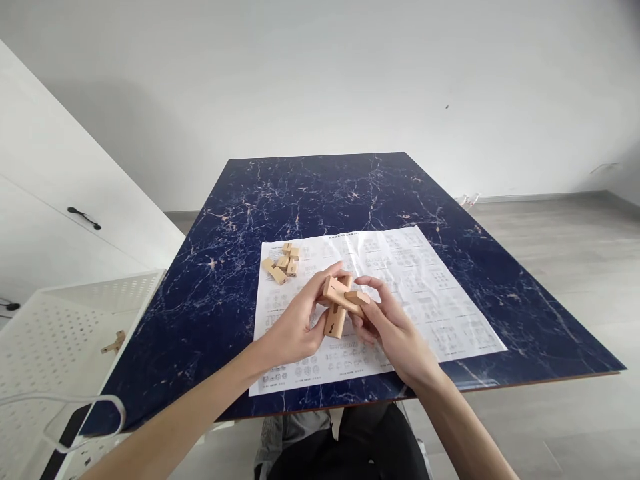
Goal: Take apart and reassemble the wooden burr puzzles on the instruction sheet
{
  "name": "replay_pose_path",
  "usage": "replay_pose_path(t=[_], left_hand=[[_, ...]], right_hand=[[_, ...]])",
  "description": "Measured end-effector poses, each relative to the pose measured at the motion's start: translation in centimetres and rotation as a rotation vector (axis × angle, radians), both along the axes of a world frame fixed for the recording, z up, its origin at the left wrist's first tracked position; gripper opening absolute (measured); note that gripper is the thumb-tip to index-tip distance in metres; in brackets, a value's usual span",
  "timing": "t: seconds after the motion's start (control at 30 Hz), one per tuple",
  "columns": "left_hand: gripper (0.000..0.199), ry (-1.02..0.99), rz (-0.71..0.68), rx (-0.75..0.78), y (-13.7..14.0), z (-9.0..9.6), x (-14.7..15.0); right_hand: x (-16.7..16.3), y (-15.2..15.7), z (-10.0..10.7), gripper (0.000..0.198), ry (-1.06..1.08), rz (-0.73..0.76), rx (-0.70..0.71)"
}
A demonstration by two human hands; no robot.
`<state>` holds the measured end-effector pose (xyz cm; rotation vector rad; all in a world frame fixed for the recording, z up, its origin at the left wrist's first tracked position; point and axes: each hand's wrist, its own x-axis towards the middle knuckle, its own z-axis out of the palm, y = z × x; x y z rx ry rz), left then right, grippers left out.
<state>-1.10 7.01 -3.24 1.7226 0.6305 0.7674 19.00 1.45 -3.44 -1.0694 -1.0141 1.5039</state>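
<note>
Over the white printed sheet point(390, 267), I hold several interlocking wooden puzzle pieces point(336, 319) with black marks on them, crossed through one another. My left hand point(306, 320) is closed around the left side of the pieces, thumb below and fingers behind. From the right, my right hand point(393, 327) grips a piece that points toward it, with the thumb on top. The index finger of the right hand is raised and curved. How the pieces lock in the middle is partly hidden by my fingers.
A small pile of loose wooden puzzle pieces point(283, 263) lies on the sheet's upper left. The sheet rests on a dark blue marbled table point(310, 193). At left are a white perforated cart point(50, 333) with a wooden piece point(115, 342), and a white cable point(65, 400).
</note>
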Motion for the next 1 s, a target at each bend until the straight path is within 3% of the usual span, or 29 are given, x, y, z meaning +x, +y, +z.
replay_pose_path(t=[0.13,0.27,0.37,0.7,1.0], left_hand=[[0.087,-0.081,-0.096,-0.126,0.1,0.4,-0.4],[0.063,-0.107,-0.055,-0.224,0.2,1.0,-0.3],[0.051,-0.062,0.007,-0.2,0.1,1.3,0.0],[0.049,0.015,0.057,-0.079,0.0,1.1,0.4],[0.049,0.014,-0.014,-0.066,0.3,1.2,0.5]], right_hand=[[-0.2,0.4,-0.2,0.043,-0.011,-0.046,-0.032],[-0.3,0.5,-0.1,0.044,0.012,-0.035,-0.001],[-0.5,0.5,-0.1,0.042,0.012,-0.035,0.023],[-1.1,0.4,-0.4,0.042,0.047,-0.058,0.052],[-0.4,0.6,0.4,0.045,0.329,-0.072,-0.123]])
